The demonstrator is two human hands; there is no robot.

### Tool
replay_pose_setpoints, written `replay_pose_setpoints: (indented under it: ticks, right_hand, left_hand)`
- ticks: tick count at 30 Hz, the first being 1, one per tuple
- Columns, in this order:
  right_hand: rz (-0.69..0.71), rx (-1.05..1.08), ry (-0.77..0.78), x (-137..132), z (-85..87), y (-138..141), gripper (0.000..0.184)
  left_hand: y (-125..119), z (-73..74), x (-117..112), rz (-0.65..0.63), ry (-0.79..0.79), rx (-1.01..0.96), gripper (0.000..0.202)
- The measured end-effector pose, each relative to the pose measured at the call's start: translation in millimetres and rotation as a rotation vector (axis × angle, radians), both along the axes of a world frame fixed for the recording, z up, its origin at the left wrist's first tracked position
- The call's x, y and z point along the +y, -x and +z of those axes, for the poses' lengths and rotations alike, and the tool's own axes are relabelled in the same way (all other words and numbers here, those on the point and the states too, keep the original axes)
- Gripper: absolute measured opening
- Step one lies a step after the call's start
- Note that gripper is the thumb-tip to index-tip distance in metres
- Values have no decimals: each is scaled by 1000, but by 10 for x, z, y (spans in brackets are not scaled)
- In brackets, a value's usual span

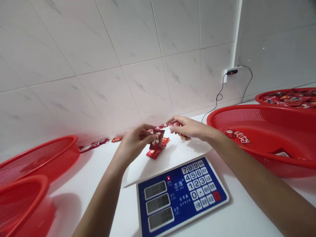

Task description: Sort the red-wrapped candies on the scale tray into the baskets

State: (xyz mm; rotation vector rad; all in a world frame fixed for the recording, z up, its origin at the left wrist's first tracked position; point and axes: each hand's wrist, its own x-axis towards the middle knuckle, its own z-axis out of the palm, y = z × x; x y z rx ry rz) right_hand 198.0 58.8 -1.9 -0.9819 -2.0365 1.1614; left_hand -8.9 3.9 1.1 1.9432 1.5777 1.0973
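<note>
Over the white pan [187,149] of a digital scale [181,197], my left hand [138,141] pinches a dark red packet [157,140] between thumb and fingers. Several red packets [155,153] lie on the pan just below and behind it. My right hand [187,127] is closed around small red packets [174,124], with a gold-brown one [183,136] showing under the fingers. Part of what it holds is hidden by the hand. The scale's blue panel has number keys and three displays whose digits are faint.
Red baskets [266,113] stand at right, the nearer with a few packets, the farther [259,95] heaped with them. Two more red baskets [71,141] [37,184] are at left. Loose packets [95,144] line the tiled wall. A cable [217,98] runs from a wall socket [240,68].
</note>
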Motion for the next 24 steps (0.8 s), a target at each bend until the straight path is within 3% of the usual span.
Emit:
replay_pose_setpoints:
  ticks: [4,6,9,16,20,24]
  right_hand:
    - [-53,38,-6,-16,11,-29,40]
    - [-12,-34,15,-25,4,-26,45]
    - [53,-60,-9,-60,13,-11,52]
    - [-11,-23,-99,-129,13,62,49]
    - [-41,-115,-139,-119,-29,84,64]
    - [-30,-209,-176,-103,-55,97,68]
  left_hand:
    - [-65,-9,-3,52,-33,53,35]
    - [-78,-25,10,75,-20,135,30]
    - [-47,18,-20,93,-121,121,29]
    - [-10,257,-294,80,-264,11,27]
    - [-65,271,-349,20,-252,60,27]
    - [-81,266,-358,-18,-216,93,27]
